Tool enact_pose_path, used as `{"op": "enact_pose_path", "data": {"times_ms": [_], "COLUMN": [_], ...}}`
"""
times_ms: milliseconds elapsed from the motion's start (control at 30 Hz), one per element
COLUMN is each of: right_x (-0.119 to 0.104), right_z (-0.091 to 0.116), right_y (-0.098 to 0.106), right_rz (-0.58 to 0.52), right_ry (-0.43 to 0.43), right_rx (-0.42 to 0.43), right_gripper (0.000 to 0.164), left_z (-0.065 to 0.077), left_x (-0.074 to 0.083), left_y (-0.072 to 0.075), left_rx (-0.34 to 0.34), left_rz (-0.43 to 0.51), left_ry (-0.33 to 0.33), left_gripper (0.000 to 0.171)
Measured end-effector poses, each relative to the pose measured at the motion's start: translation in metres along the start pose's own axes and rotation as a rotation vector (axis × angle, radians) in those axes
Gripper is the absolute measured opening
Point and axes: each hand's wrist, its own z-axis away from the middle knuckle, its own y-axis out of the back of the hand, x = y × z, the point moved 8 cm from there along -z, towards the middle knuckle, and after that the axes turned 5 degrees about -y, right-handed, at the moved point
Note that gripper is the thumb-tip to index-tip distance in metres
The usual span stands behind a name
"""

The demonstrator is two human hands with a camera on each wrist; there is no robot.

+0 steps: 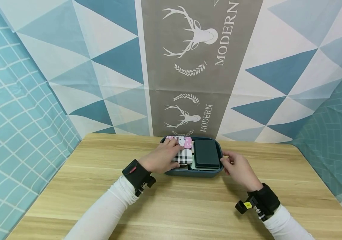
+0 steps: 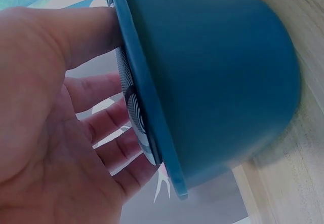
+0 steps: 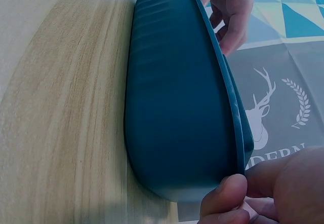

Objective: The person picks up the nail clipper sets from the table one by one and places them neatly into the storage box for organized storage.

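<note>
A dark blue plastic basin (image 1: 178,173) sits on the table, packed with flat cases. My left hand (image 1: 162,156) lies over its left end, fingers spread and touching a black-and-white plaid case (image 1: 186,156). In the left wrist view the thumb is right at the basin rim, while the fingertips reach across the case. Just behind lies a pink-and-white patterned case (image 1: 186,141), partly covered by the fingers. My right hand (image 1: 239,166) pinches the basin's right rim between thumb and fingers. Close beside it, inside the basin, a dark green box (image 1: 207,152) lies flat on top.
Under the dark box a pale green edge (image 1: 204,168) shows. The wooden table (image 1: 171,206) extends in front and to both sides. Behind the basin hangs a patterned cloth (image 1: 186,83) with deer heads; tiled-pattern sheets (image 1: 18,116) flank the table.
</note>
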Motion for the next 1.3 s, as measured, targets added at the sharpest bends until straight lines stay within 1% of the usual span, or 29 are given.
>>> {"op": "enact_pose_path", "data": {"times_ms": [467,733,900,1133,1300], "right_x": [-0.0019,0.0003,0.0003,0.0004,-0.0003], "right_z": [0.0023,0.0017,0.0011,0.0010,0.0011], "right_y": [0.0010,0.0007,0.0004,0.0002,0.0005], "right_rz": [0.018,0.011,0.008,0.006,0.009], "right_ry": [0.018,0.023,0.028,0.007,0.020], "right_rx": [0.002,0.004,0.009,0.002,0.003], "right_gripper": [0.039,0.039,0.039,0.039,0.040], "left_z": [-0.0002,0.0007,0.0025,0.0044,0.0048], "left_x": [0.0011,0.0014,0.0010,0.0017,0.0010], "left_y": [-0.0007,-0.0012,0.0001,0.0020,0.0014], "left_rx": [0.007,0.022,0.022,0.015,0.013], "left_rz": [-0.003,0.006,0.018,0.029,0.024], "left_ry": [-0.008,-0.031,-0.013,0.002,0.006], "left_gripper": [0.058,0.057,0.056,0.055,0.054]}}
